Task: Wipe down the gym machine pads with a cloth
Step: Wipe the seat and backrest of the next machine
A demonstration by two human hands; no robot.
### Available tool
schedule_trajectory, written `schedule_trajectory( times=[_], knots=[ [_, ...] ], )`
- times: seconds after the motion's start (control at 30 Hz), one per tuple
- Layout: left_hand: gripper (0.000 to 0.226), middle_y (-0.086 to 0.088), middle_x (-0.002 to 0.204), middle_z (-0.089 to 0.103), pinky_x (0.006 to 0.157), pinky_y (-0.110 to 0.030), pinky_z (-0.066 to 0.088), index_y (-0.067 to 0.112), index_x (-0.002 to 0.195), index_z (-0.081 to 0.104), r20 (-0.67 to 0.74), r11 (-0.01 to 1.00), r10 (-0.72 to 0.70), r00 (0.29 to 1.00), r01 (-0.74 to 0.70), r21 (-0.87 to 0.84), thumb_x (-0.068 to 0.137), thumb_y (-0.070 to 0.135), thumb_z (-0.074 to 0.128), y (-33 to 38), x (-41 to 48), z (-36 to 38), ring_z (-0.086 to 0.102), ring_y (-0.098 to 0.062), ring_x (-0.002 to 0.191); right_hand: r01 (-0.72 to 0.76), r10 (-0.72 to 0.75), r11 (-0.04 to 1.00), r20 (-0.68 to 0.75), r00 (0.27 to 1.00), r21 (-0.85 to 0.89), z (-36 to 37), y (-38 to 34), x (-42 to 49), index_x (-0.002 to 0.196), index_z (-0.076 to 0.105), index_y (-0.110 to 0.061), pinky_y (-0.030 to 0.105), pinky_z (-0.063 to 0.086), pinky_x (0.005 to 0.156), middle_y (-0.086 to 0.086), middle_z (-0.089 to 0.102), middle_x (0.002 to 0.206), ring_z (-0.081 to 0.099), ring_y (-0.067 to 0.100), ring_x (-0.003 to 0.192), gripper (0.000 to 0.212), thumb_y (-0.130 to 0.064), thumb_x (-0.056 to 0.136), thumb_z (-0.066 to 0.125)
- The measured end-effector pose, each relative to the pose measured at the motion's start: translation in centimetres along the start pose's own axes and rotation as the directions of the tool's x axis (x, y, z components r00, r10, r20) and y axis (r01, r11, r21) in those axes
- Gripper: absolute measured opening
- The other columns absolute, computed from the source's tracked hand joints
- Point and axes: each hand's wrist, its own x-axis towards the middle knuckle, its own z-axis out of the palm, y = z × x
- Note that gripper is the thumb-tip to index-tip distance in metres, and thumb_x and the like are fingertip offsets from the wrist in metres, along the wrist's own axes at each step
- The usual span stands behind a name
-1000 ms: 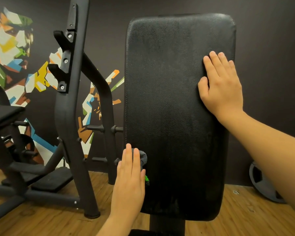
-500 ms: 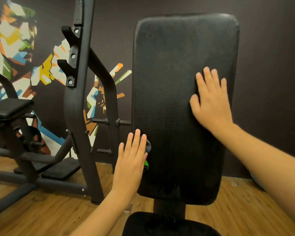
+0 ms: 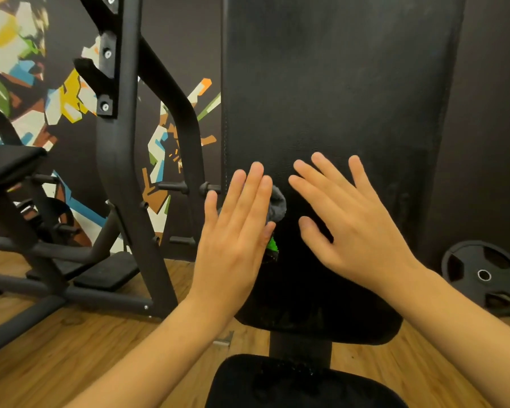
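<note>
Left grip, reaching over the seat pad at six o'clock, lies flat with straight fingers. It presses a grey cloth against the upright back pad, low toward its seven o'clock edge, so the palm spreads wiping pressure. Right grip, at the cloth's three o'clock, is splayed and holds nothing; it probably braces the pad, though contact is hard to confirm. Farther off stand a machine frame at nine o'clock and a weight plate at four.
</note>
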Motion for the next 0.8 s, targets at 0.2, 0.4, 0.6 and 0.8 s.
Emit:
schedule_trajectory(
  times=[0.2,0.4,0.6,0.8],
  knots=[
    [0.051,-0.002,0.166,0.013,0.125,-0.056,0.011,0.008,0.157,0.012,0.004,0.998,0.014,1.000,-0.014,0.055,0.112,0.025,0.028,-3.6,2.4,-1.2,0.008,-0.021,0.157,-0.013,0.016,0.992,-0.023,1.000,0.128,1.9,0.3,3.3,0.150,0.045,-0.009,0.045,0.005,0.129,0.010,0.039,0.160,0.027,0.026,0.154,0.054,-0.023,0.098,0.052],
    [0.052,-0.002,0.165,0.014,0.126,-0.054,0.005,0.011,0.158,0.012,0.188,0.979,-0.107,0.976,0.070,0.190,0.111,0.024,0.030,-8.7,4.5,-7.1,0.006,-0.019,0.157,-0.023,0.006,0.965,0.068,0.998,0.260,1.8,0.8,9.2,0.151,0.039,-0.009,0.048,0.006,0.128,0.011,0.036,0.161,0.024,0.027,0.155,0.057,-0.023,0.098,0.053],
    [0.055,0.003,0.171,0.000,0.126,-0.053,-0.001,0.019,0.163,0.005,0.355,0.949,-0.219,0.909,0.114,0.295,0.112,0.027,0.025,-12.1,10.0,-16.1,0.005,-0.021,0.158,-0.083,0.012,0.903,0.169,0.986,0.421,-0.4,0.3,18.0,0.151,0.035,-0.012,0.047,0.005,0.128,0.007,0.036,0.159,0.022,0.024,0.156,0.059,-0.027,0.097,0.053],
    [0.054,0.001,0.170,0.011,0.124,-0.059,0.002,0.018,0.163,0.009,0.486,0.925,-0.350,0.801,0.214,0.312,0.112,0.031,0.021,-10.5,19.1,-24.3,0.010,-0.021,0.157,-0.258,0.033,0.734,0.347,0.937,0.628,-6.5,-0.3,27.0,0.146,0.050,-0.018,0.037,0.011,0.129,-0.006,0.047,0.154,0.030,0.008,0.151,0.050,-0.033,0.099,0.054]
  ],
)
